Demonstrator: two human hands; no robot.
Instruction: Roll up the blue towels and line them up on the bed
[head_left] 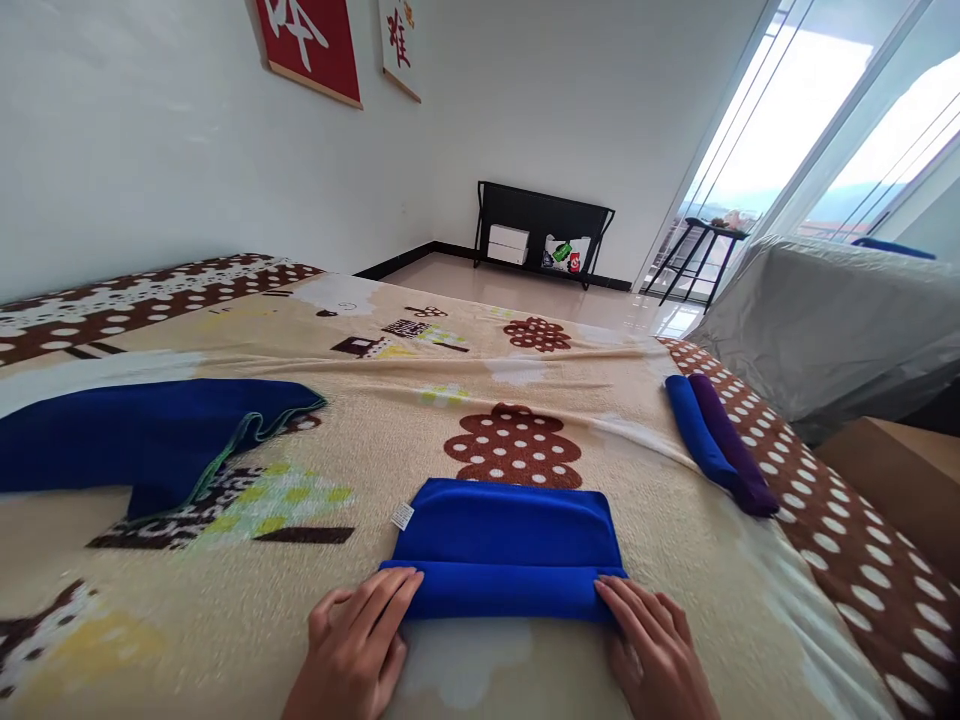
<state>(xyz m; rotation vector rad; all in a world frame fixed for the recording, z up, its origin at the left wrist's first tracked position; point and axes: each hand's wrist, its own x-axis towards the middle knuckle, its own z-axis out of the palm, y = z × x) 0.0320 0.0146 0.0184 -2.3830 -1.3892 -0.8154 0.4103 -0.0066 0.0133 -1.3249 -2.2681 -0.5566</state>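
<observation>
Blue towel (510,535) hides both hands' fingertips.

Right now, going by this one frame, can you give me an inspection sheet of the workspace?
Surface: bed blanket, beige with brown dotted patterns, lying flat.
Job's things: blue towel folded flat, its near edge turned up into a roll, white tag at its left corner.
Clutter: dark blue cloth spread loose at the left; blue roll and purple roll lying side by side at the right.
Hands: left hand and right hand press the rolled edge at its two ends.
Cables: nothing seen.
Surroundings: black rack against the far wall, red wall hanging, grey covered furniture, glass doors at the right.
</observation>
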